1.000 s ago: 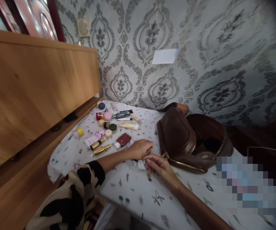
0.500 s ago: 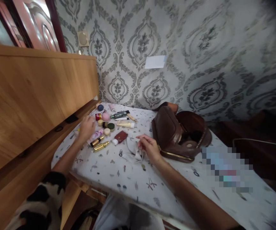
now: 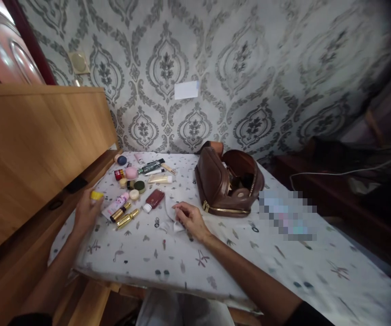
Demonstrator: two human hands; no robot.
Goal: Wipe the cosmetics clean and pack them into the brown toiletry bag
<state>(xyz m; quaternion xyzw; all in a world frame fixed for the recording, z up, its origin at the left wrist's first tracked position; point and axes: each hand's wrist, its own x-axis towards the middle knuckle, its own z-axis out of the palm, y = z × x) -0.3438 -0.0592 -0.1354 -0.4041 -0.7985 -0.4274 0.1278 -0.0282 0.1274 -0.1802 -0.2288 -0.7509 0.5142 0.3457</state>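
Observation:
My left hand is closed on a small yellow item at the table's left side. Near the middle, my right hand has its fingers bent together on a crumpled white cloth. Left of that cloth lies a dark red bottle with a white cap. Two gold tubes, one of them nearer the front edge, lie beside a pink and white tube. Behind them are small jars, a pink round item and a cream tube. An open brown bag stands right of my right hand.
A wooden cabinet borders the patterned tabletop on the left. At the right lies a blurred, pixelated item. The patterned wall rises behind, and a white cable runs at the far right.
The view has shifted right. My left hand has moved left and toward the front, away from the jars, and the yellow item now shows in it. My right hand remains at the cloth.

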